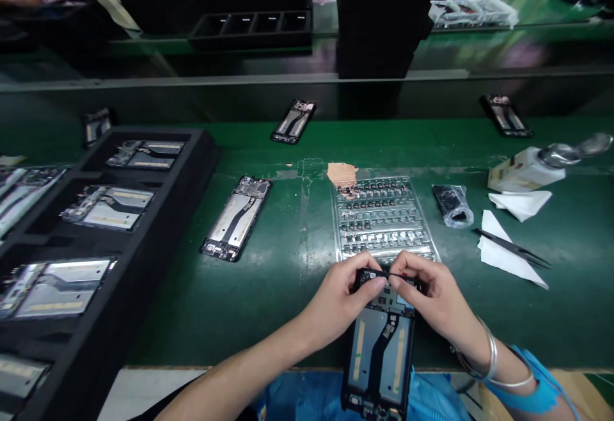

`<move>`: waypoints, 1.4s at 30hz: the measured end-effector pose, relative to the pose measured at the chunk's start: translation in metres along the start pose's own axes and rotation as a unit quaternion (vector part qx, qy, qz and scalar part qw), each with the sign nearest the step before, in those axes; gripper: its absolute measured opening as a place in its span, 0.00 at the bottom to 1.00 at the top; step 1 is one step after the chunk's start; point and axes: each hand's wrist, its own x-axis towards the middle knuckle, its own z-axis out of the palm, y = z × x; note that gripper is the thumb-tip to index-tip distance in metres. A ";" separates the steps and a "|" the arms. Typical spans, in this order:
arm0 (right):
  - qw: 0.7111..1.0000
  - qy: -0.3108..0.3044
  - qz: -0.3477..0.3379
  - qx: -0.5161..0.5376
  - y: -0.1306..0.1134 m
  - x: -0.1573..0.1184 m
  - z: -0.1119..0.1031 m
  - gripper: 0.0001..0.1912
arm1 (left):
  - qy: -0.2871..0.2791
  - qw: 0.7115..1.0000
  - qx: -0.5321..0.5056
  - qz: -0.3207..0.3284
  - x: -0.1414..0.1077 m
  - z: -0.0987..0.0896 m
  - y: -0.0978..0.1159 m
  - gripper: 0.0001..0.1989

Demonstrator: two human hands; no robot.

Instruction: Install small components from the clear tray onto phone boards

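Note:
An opened phone (381, 350), its inner frame and black ribbon cable facing up, is held at the table's front edge. My left hand (348, 286) pinches its top left corner between thumb and fingers. At the top right, my right hand (432, 286) has thumb and fingers closed on the same edge. Whether a small part sits between the fingertips cannot be made out. Just beyond the hands lies a clear plastic tray (384, 216) with rows of tiny components. Another opened phone (236, 219) rests flat to the left of it.
A black foam tray (158, 242) with several opened phones stands at left. To the right are tweezers (513, 246) on white wipes (494, 261), a wrapped black part (451, 205) and a pump bottle (527, 170). Phones (293, 121) lie farther back; people are across the bench.

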 end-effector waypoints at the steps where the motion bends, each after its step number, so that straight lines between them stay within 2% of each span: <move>1: 1.000 0.002 0.003 -0.005 0.000 -0.001 0.001 0.09 | -0.001 1.000 0.003 0.000 0.000 0.000 0.000 0.09; 5: 1.000 0.006 0.005 -0.006 0.001 -0.005 0.005 0.11 | -0.001 1.000 0.016 0.006 0.000 -0.003 0.003 0.09; 9: 0.997 0.009 0.012 0.071 0.003 -0.005 0.004 0.12 | 0.019 0.999 0.041 -0.012 -0.003 -0.005 0.011 0.08; 12: 0.985 0.033 0.045 0.161 0.007 -0.002 0.001 0.13 | 0.053 0.993 0.108 -0.002 -0.010 -0.002 0.015 0.23; 15: 0.962 0.060 0.086 0.254 0.008 0.002 -0.001 0.13 | 0.066 0.963 0.256 0.045 -0.019 0.006 0.012 0.40; 18: 0.944 0.068 0.083 0.313 0.004 0.003 -0.002 0.12 | 0.072 0.937 0.326 0.100 -0.024 0.008 0.009 0.36; 20: 0.945 0.082 0.049 0.312 0.002 0.002 -0.003 0.13 | 0.047 0.958 0.255 0.123 -0.023 0.005 0.011 0.33; 22: 0.954 0.104 0.013 0.281 0.002 0.000 -0.004 0.14 | -0.034 0.993 0.052 0.098 -0.018 0.000 0.016 0.33; 23: 0.959 0.108 0.001 0.263 0.002 -0.001 -0.005 0.14 | -0.084 0.991 -0.083 0.064 -0.014 -0.002 0.017 0.33; 24: 0.963 0.106 -0.004 0.247 0.003 -0.002 -0.006 0.12 | -0.128 0.968 -0.214 0.019 -0.010 -0.003 0.018 0.34; 25: 0.967 0.100 -0.002 0.236 0.004 -0.003 -0.006 0.09 | -0.163 0.932 -0.324 -0.024 -0.006 -0.004 0.017 0.34; 27: 0.970 0.085 0.007 0.226 0.006 -0.004 -0.006 0.07 | -0.216 0.860 -0.453 -0.093 0.001 -0.003 0.012 0.36; 28: 0.971 0.081 0.008 0.224 0.006 -0.005 -0.006 0.07 | -0.240 0.835 -0.482 -0.115 0.003 -0.002 0.007 0.37; 30: 0.972 0.081 0.005 0.222 0.005 -0.007 -0.006 0.08 | -0.277 0.802 -0.510 -0.138 0.006 0.000 -0.003 0.39; 33: 0.972 0.087 0.000 0.217 0.002 -0.009 -0.005 0.09 | -0.303 0.782 -0.526 -0.140 0.006 0.001 -0.014 0.40; 38: 0.976 0.090 -0.002 0.198 -0.002 -0.009 -0.006 0.11 | -0.314 0.801 -0.484 -0.158 0.007 -0.002 -0.012 0.38; 42: 0.983 0.105 0.031 0.150 -0.002 -0.008 -0.007 0.16 | -0.290 0.822 -0.454 -0.186 0.006 -0.001 -0.006 0.35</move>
